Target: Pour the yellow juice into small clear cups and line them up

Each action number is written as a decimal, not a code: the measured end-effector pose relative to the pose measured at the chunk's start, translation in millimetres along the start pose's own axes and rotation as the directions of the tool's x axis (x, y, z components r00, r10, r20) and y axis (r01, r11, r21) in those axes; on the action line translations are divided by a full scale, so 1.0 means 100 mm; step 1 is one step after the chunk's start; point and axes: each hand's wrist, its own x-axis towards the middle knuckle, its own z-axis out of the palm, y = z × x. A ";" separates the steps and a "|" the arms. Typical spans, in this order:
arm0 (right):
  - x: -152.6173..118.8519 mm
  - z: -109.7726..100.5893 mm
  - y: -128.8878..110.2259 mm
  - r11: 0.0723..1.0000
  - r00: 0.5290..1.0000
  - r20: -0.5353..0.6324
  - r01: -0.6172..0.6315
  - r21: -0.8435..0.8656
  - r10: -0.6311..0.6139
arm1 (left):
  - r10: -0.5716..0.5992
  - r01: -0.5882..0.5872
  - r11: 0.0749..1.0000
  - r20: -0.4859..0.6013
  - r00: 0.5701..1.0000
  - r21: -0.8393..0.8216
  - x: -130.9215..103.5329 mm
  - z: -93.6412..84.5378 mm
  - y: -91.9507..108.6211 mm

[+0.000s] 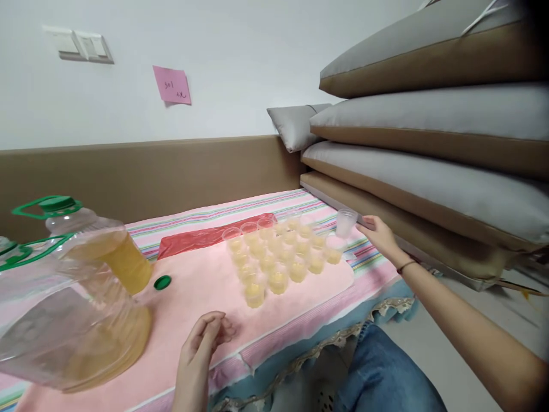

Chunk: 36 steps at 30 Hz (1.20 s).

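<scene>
Rows of clear plastic cups [278, 280] with pale yellow liquid stand on the pink cloth [193, 286]. At the right end of the rows, my right hand [377, 233] pinches the side of a frosted clear plastic cup [345, 223], which shows no yellow liquid. My left hand [206, 337] hovers over the cloth's front part, its fingers loosely curled with nothing visible in them. It is nearest the front left cup and apart from it. Left of the hands are two large clear jugs: one front jug [107, 337] and one back jug [128, 260], both holding yellowish liquid.
A green cap [162, 282] lies beside the jugs. Behind the cups stretches a red plastic bag [210, 234] on a striped sheet [206, 216]. Thick grey-brown cushions [429, 114] are stacked at the right, near my right arm. A pink note [172, 86] is on the wall.
</scene>
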 end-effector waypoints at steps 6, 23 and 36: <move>0.66 0.15 0.14 0.977 0.976 0.217 0.028 -0.213 0.020 | 0.070 -0.065 0.994 -0.056 0.996 0.084 0.12 -0.05 -0.03; 1.08 0.13 0.04 0.898 0.916 0.400 0.140 -0.418 0.044 | 0.137 -0.128 0.990 -0.209 0.968 0.059 0.26 -0.09 -0.16; 0.62 0.17 -1.68 0.843 0.736 0.545 0.530 -0.094 -0.402 | 0.196 -0.211 0.977 -0.243 0.950 -0.038 0.17 -0.19 0.00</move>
